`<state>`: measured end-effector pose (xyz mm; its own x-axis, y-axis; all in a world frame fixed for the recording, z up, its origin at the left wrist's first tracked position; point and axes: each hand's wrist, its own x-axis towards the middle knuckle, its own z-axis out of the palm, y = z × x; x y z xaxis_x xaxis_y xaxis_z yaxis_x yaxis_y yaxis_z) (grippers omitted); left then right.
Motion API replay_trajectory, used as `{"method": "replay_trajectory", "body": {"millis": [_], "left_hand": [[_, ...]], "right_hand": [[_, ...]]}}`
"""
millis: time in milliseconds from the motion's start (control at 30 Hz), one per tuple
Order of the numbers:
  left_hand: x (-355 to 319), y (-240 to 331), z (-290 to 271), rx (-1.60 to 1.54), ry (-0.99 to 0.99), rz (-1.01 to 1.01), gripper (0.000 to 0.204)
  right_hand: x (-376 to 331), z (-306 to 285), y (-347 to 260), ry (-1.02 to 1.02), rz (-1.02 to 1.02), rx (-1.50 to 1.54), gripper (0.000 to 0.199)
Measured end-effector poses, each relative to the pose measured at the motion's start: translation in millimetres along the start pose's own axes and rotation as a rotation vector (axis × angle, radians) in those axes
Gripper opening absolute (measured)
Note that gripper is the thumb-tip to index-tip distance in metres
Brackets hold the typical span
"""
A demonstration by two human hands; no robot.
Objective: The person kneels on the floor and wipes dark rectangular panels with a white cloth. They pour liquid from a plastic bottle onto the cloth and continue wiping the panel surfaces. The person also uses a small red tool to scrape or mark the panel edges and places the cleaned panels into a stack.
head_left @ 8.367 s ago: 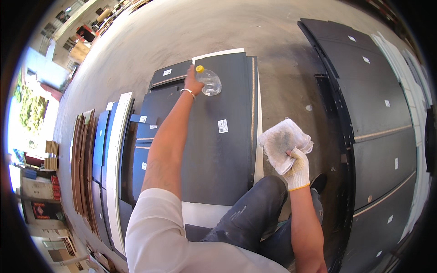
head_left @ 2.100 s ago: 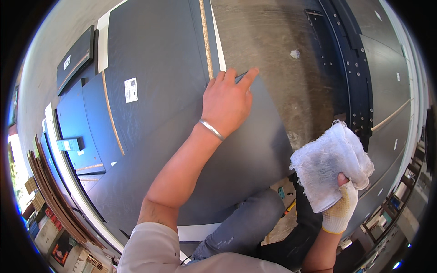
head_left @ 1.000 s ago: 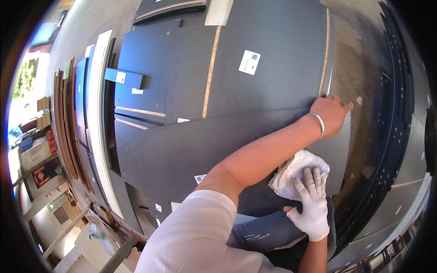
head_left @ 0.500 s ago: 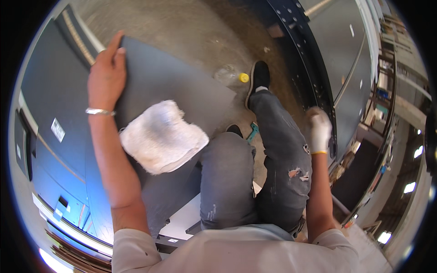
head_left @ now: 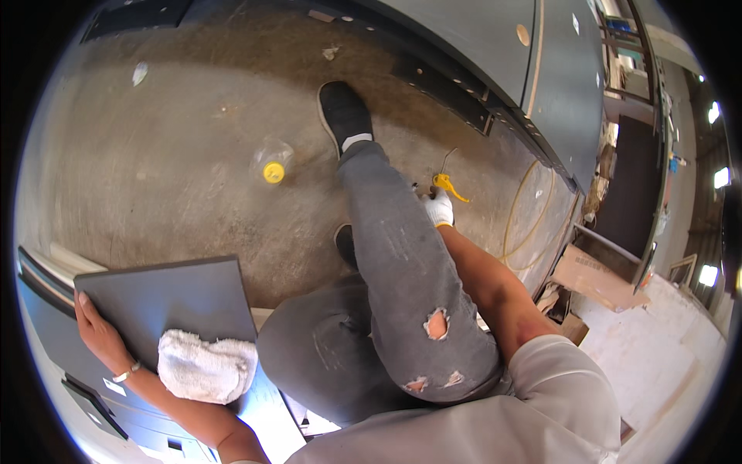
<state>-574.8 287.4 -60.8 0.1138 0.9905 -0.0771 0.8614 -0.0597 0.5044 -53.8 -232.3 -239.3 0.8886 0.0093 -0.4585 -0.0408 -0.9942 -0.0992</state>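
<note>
My bare left hand (head_left: 102,332), with a bracelet at the wrist, grips the left edge of a dark grey panel (head_left: 174,290). Some of its fingers are hidden behind that edge. A folded white cloth (head_left: 207,367) lies on the panel, close to my left forearm. Low over the floor, beyond my raised knee, my right hand (head_left: 438,209) in a white glove is closed around a yellow air blow gun (head_left: 445,182) with a thin nozzle. The glove hides part of the gun's body.
A clear container with a yellow cap (head_left: 273,172) lies on the concrete floor (head_left: 193,209) ahead. A yellowish hose (head_left: 508,224) loops at the right. Large grey panels (head_left: 479,39) stand at the far right, with a cardboard box (head_left: 595,278) nearer.
My right hand has moved from beside the dark rail to the floor and now holds the air blow gun. My view has turned right; panel and cloth appear lower left.
</note>
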Motion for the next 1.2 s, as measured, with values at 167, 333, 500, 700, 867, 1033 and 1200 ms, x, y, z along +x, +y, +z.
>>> {"method": "replay_trajectory", "body": {"millis": [167,333,500,700,867,1033,1200], "left_hand": [[5,-20,-2,0.050,0.023,-0.052,0.053],[10,-16,-6,0.184,-0.020,0.080,0.043],[6,13,-7,0.030,-0.064,0.180,0.035],[4,35,-13,-0.424,-0.201,-0.138,0.036],[3,52,-18,-0.312,-0.085,-0.138,0.042],[6,58,-25,-0.225,-0.241,-0.294,0.055],[9,57,-27,-0.250,-0.214,-0.306,0.058]], "right_hand": [[7,18,-31,-0.039,0.098,-0.032,0.039],[19,35,-44,-0.086,0.126,-0.027,0.027],[18,-21,-70,0.154,-0.139,0.017,0.025],[-55,-130,-233,-0.298,-0.486,0.837,0.037],[-208,-121,-426,-0.707,-0.988,0.722,0.034],[-337,-56,-519,-0.933,-1.251,0.519,0.030],[-377,-8,-530,-0.968,-1.161,0.532,0.034]]}}
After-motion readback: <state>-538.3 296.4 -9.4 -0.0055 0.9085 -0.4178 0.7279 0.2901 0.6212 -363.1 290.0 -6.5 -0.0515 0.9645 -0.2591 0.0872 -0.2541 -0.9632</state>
